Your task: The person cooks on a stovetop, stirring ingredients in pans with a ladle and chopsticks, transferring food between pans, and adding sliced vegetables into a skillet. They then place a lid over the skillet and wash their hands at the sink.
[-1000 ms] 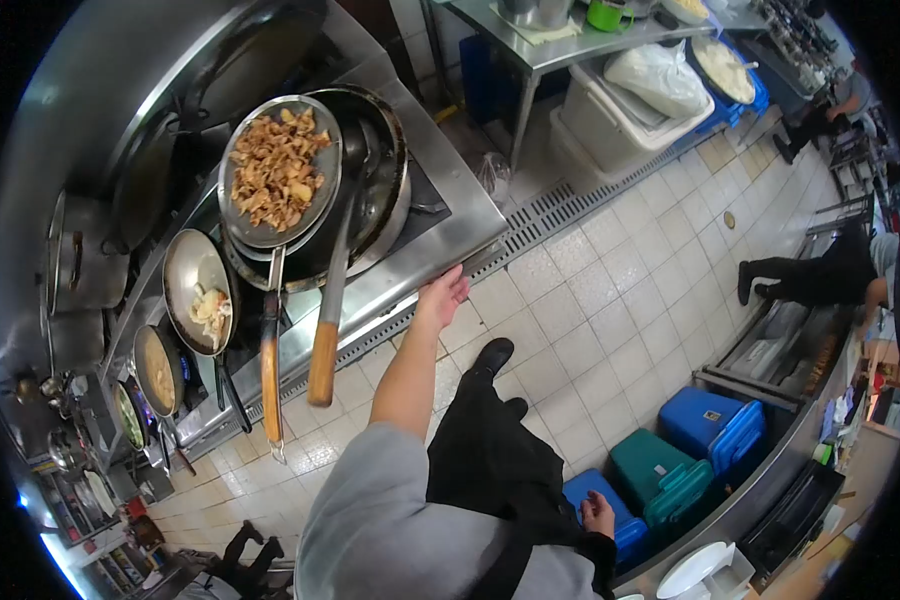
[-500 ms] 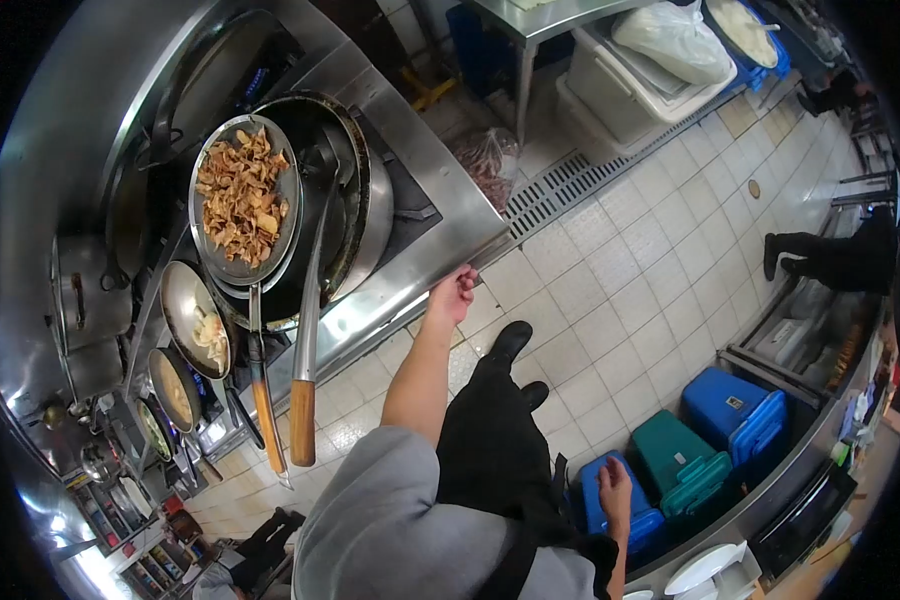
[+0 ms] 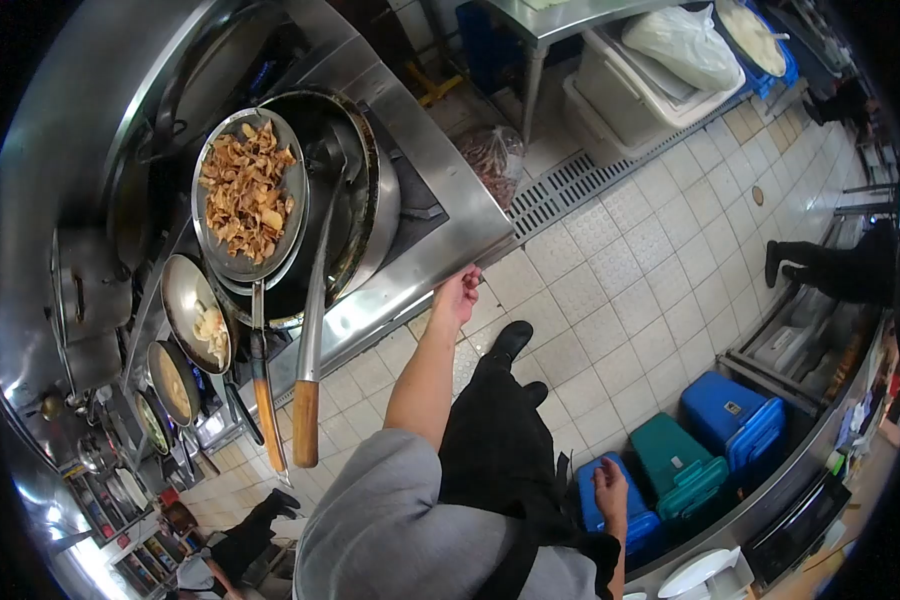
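My left hand is at the stove's front edge, near its corner, with the fingers curled together; whatever they grip is hidden. Lower right, my right hand hangs over a blue bin, loosely bent and holding nothing. On the stove stands a wide dark pot. Across its top lies a round strainer heaped with brown fried pieces. Beside it a long wooden-handled ladle rests in the pot, its handle sticking out over the edge.
Left of the pot are a pan with pale food and a smaller pan. A green bin and another blue bin stand at right. White tubs sit by a floor grate. Other people stand at right and lower left.
The view has shifted slightly. My left hand stays at the stove edge with its fingers drawn a little closer, and the person at lower left has moved left in view.
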`<action>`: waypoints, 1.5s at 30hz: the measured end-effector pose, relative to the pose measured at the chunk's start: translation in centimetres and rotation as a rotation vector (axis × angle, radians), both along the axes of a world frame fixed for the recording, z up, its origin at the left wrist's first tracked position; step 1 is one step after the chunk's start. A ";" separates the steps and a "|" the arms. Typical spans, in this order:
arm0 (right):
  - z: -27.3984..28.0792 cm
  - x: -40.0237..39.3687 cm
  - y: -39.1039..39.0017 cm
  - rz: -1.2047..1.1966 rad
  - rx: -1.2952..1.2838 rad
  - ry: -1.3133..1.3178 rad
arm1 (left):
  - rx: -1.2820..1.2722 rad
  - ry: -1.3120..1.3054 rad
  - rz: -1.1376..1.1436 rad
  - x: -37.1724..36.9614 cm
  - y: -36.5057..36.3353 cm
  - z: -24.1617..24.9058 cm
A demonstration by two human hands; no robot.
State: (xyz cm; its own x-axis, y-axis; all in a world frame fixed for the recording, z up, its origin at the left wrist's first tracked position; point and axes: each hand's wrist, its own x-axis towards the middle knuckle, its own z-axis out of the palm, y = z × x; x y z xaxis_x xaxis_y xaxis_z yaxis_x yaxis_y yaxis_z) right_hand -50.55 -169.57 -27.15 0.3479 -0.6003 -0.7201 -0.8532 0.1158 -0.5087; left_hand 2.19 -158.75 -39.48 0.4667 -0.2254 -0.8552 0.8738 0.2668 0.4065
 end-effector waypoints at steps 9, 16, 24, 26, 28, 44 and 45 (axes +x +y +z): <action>-1.9 -3.0 -3.8 0.133 0.013 -0.130 | 0.225 -0.166 -0.255 -6.6 8.5 3.8; -3.0 -0.6 -7.5 0.337 0.044 -0.165 | 0.488 -0.336 -0.688 -18.8 25.8 9.6; -3.8 5.2 -2.9 0.688 0.028 -0.300 | 0.630 0.060 -0.037 -43.9 43.5 17.4; -2.1 5.4 -0.4 0.829 -0.037 -0.296 | 0.634 0.101 -0.001 -47.0 46.8 18.0; -1.1 3.9 2.3 0.680 0.073 -0.302 | 0.617 0.146 0.042 -48.6 48.7 17.9; 10.3 18.9 30.1 0.585 0.117 -0.516 | 0.518 -0.157 0.260 -37.6 67.6 11.0; 11.3 20.9 32.6 0.587 0.109 -0.507 | 0.508 -0.149 0.259 -37.0 68.6 11.4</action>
State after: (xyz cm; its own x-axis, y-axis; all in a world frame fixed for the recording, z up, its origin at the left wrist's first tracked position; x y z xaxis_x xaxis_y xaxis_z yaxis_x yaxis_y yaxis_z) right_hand -29.66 -136.96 -15.81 0.8888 -0.1516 -0.4326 -0.4566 -0.2111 -0.8643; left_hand -34.86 -90.14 -28.10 0.5755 0.3329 -0.7470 0.7296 0.2037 0.6529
